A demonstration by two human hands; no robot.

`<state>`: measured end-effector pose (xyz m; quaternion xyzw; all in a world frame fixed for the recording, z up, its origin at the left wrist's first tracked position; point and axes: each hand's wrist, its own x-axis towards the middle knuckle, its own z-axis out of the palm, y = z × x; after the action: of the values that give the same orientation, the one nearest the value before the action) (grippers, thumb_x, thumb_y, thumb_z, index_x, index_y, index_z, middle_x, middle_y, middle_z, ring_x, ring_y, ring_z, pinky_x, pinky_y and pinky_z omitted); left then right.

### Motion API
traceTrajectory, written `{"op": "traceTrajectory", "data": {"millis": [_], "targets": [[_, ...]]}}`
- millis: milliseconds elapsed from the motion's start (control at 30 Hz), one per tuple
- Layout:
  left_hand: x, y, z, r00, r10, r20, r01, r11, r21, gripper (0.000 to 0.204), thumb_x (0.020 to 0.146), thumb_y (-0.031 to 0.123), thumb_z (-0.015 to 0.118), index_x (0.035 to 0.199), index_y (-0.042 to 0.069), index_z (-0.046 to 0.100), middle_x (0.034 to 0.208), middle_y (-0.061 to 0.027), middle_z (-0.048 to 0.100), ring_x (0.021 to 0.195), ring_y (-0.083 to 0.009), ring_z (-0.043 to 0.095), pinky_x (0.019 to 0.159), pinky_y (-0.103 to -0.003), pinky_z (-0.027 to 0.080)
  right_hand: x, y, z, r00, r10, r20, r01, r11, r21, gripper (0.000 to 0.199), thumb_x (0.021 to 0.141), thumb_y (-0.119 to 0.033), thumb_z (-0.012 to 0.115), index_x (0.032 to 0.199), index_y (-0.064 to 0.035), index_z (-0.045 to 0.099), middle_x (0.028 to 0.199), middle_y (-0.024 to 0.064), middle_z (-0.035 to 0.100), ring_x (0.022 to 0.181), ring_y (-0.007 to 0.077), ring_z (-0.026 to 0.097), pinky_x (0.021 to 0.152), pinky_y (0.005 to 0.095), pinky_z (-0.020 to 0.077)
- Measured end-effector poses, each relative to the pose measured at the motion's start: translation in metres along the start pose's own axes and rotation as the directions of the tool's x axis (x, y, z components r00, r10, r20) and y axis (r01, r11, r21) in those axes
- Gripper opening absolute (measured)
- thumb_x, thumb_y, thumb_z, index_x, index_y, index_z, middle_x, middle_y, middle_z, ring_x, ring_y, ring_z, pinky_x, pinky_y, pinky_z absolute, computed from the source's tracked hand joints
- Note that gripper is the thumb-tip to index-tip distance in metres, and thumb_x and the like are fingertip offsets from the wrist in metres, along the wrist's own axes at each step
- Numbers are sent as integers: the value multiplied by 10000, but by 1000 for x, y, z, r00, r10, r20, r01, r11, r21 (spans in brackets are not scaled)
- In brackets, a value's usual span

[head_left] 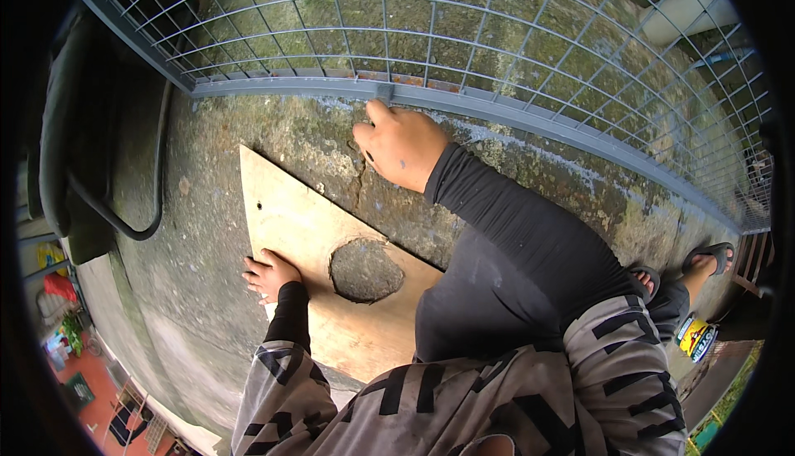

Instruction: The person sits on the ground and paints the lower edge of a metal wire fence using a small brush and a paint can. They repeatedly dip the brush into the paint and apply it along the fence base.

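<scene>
My left hand point(272, 276) rests with fingers spread at the left edge of a plywood board point(290, 216). The board is pale, lies flat on the concrete and has a rough round hole cut through it. My right hand point(403, 148) reaches forward past the board, its fingers curled in close to the bottom rail point(319, 87) of a grey wire mesh panel point(406, 38). What those fingers hold, if anything, is hidden. Small paint-like spots mark the back of that hand. My knee in dark trousers point(489, 290) covers part of the board's right side.
A dark tubular metal frame point(161, 158) stands at the left. On the right are another person's sandalled feet point(710, 260) and a yellow and blue can point(696, 338). A white pipe point(690, 13) lies beyond the mesh. Far below at left shows a red floor point(93, 386).
</scene>
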<state>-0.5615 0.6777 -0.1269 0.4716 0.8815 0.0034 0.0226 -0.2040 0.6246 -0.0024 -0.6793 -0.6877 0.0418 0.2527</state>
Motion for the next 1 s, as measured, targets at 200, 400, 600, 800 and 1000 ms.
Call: {"op": "traceTrajectory", "data": {"millis": [200, 400, 600, 800, 1000], "targets": [[0, 0, 1, 1000, 1, 0, -1, 1000, -9, 681, 955, 627, 335, 1522, 251, 309, 1599, -137, 235, 1473, -375, 202, 1122, -679, 122, -3, 5, 1, 1000, 25, -3, -25, 1000, -2, 130, 842, -157, 648, 804, -58, 573, 831, 131, 491, 648, 297, 624, 547, 414, 522], [-1, 1, -1, 1000, 0, 10, 0, 1000, -8, 678, 956, 621, 332, 1524, 253, 306, 1601, -140, 227, 1477, -371, 189, 1121, -679, 124, -14, 15, -12, 996, 85, -36, -86, 996, -32, 131, 849, -160, 657, 800, -60, 589, 833, 114, 497, 638, 281, 613, 557, 400, 526], [2, 0, 0, 1000, 3, 9, -3, 1000, -8, 679, 956, 618, 337, 1526, 251, 303, 1606, -141, 216, 1475, -373, 197, 1120, -679, 122, -21, 13, -20, 991, 127, 27, -125, 989, -74, 111, 861, -144, 648, 811, -57, 600, 824, 109, 493, 676, 278, 614, 571, 408, 520], [1, 0, 0, 1000, 0, 7, 0, 1000, -1, 682, 956, 626, 335, 1526, 253, 303, 1606, -136, 220, 1473, -369, 202, 1118, -681, 125, -31, 13, -22, 997, 79, 13, -78, 993, -93, 133, 850, -151, 655, 798, -56, 577, 818, 112, 482, 677, 275, 613, 554, 402, 521], [-3, 7, -1, 1000, 0, 2, 0, 1000, -8, 675, 958, 621, 341, 1523, 252, 312, 1603, -134, 230, 1475, -366, 197, 1114, -689, 125, -46, 19, -36, 995, 84, -55, -88, 995, -57, 99, 798, -144, 623, 776, -80, 552, 837, 125, 501, 678, 292, 619, 571, 425, 527]]}}
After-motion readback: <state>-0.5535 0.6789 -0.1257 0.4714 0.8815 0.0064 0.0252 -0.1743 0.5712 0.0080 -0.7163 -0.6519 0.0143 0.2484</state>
